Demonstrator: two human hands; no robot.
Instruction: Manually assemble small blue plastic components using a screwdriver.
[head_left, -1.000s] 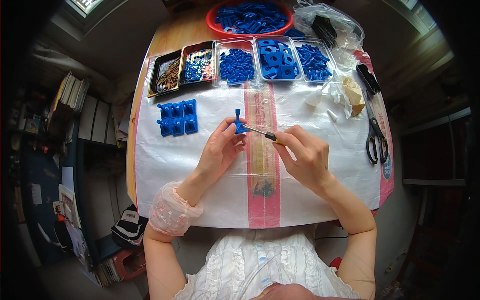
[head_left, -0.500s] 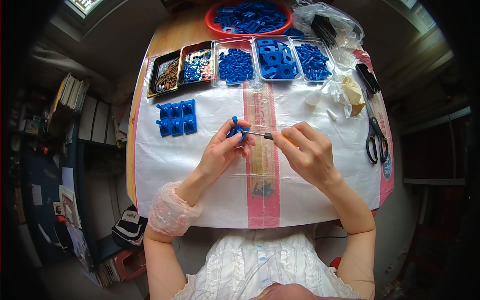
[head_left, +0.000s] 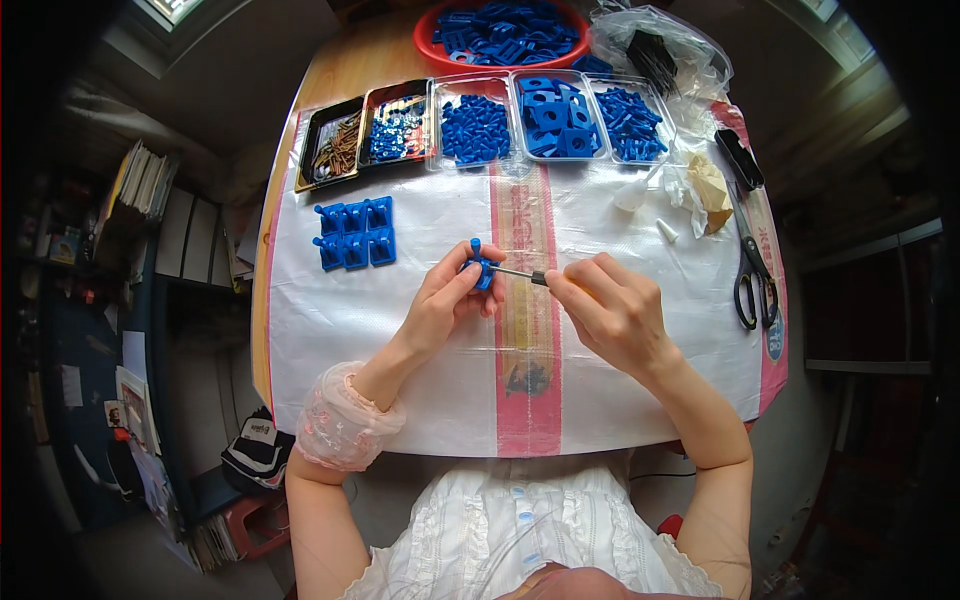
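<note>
2 hands meet: left hand (head_left: 452, 300) pinches blue part (head_left: 481, 268), right hand (head_left: 610, 312) grips screwdriver (head_left: 520, 274).

Wooden surface (head_left: 385, 55) under a white woven sheet (head_left: 420, 330). Bookshelf (head_left: 150, 215) at 9 o'clock; window light (head_left: 175, 8) at 11 o'clock; dark floor at 3 o'clock.

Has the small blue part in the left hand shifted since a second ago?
Yes, slightly. The blue part is turned and gripped closer in the left hand, but sits at the same distance from the finished blue group.
</note>
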